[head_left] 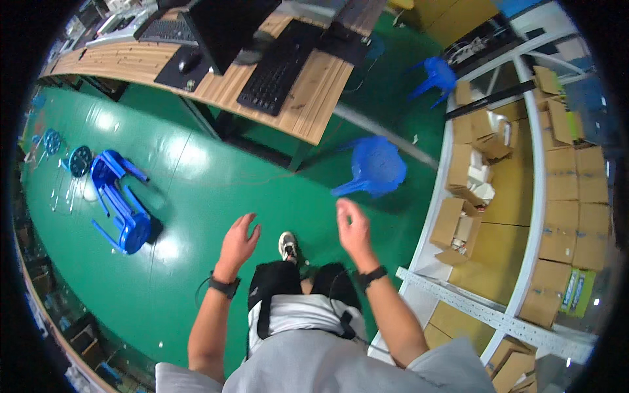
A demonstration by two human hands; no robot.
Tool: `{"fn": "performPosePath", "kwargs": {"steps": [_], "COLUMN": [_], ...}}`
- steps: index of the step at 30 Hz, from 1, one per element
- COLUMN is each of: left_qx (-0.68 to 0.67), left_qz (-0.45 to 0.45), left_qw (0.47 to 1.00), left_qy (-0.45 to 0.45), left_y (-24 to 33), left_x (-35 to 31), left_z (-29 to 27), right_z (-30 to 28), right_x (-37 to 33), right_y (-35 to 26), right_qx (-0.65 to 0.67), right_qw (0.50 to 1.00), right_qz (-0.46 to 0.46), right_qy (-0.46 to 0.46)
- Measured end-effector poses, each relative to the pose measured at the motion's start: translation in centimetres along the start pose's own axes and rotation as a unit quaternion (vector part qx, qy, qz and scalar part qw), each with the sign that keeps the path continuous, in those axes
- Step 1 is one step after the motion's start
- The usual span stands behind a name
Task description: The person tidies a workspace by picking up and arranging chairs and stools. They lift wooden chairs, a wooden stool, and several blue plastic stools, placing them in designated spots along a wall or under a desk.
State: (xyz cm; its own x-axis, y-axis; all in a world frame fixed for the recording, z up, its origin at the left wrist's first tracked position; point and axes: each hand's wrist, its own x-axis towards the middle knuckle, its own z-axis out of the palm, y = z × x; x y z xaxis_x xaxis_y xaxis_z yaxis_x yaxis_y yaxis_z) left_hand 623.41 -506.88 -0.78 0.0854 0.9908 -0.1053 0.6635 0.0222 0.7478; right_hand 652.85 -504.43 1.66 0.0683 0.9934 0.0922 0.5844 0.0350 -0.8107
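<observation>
Above the green floor, my left hand (240,243) hangs in front of my body with its thumb and fingers apart, holding nothing. My right hand (354,229) is raised too, its fingers loosely bent and nothing in its grasp. Each wrist wears a dark band, the left one (224,286) with a thin cord by it. The nearest thing to my right hand is a blue plastic stool (379,165), just beyond the fingertips and apart from them. Below and between the hands, one shoe (287,245) shows on the floor.
Ahead stands a wooden desk (321,98) with a monitor (226,26), black keyboard (278,69) and mouse (190,60). Blue chairs (124,203) are at left; another blue stool (436,80) is far right. A metal-framed shelf (532,190) at right holds open cardboard boxes (452,226).
</observation>
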Motion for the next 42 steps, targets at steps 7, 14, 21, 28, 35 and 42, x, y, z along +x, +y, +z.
{"fn": "performPosePath", "kwargs": {"steps": [7,14,21,28,35,42], "left_qx": [0.016,-0.027,0.03,0.052,0.163,0.222], "left_qz": [0.016,0.049,0.032,-0.075,-0.095,-0.181], "left_qw": [1.0,0.996,0.996,0.994,0.977,0.944], "left_qy": [-0.019,-0.073,-0.077,-0.059,-0.1,-0.165], "left_y": [-7.9,-10.5,-24.6,-41.6,-68.7,-87.1], "left_x": [-9.3,-15.6,-21.7,-22.3,-20.5,-15.1], "left_z": [-6.2,-11.6,-19.2,-29.3,-38.6,-36.8], "right_z": [7.7,10.0,18.4,31.5,52.4,69.1], "right_x": [-12.3,-19.4,-31.0,-33.9,-35.4,-36.3], "right_y": [-5.9,-10.2,-12.9,-19.1,-22.4,-26.6], "right_qx": [0.025,0.063,0.051,0.009,0.051,0.031], "right_qw": [0.999,0.975,0.959,0.948,0.93,0.909], "right_qz": [0.034,0.127,0.193,0.287,0.329,0.413], "right_qy": [0.025,0.171,0.199,0.137,0.155,0.052]}}
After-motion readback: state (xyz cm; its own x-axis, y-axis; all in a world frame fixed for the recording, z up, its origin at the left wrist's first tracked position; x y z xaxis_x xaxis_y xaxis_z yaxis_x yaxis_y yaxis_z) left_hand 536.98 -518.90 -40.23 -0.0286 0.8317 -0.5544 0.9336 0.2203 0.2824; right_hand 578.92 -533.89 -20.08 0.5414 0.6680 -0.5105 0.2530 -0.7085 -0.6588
